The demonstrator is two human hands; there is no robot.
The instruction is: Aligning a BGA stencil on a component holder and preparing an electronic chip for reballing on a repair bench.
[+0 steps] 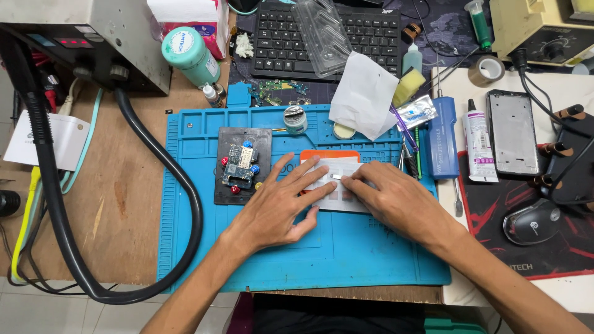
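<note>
The left hand point(279, 207) lies flat with fingers spread, pressing on a thin white translucent sheet point(339, 185) on the blue silicone work mat point(346, 247). The right hand point(396, 201) rests on the same sheet from the other side, its fingertips pinched around a tiny pale chip point(336, 177); neither hand lifts anything. Just beyond the fingertips an orange flat holder point(328, 154) peeks out from under the sheet. Left of the left hand sits a black square fixture with a small circuit board clamped by coloured knobs point(242, 166). Right of the right hand lie tweezers point(403, 156), a blue pen-shaped tool point(443, 139) and a white glue tube point(477, 141). Farther out are a crumpled white tissue point(364, 96), a black keyboard point(291, 37) and a green cylindrical can point(189, 54). A thick black hose point(185, 204) loops over the brown wooden desk point(117, 204).
</note>
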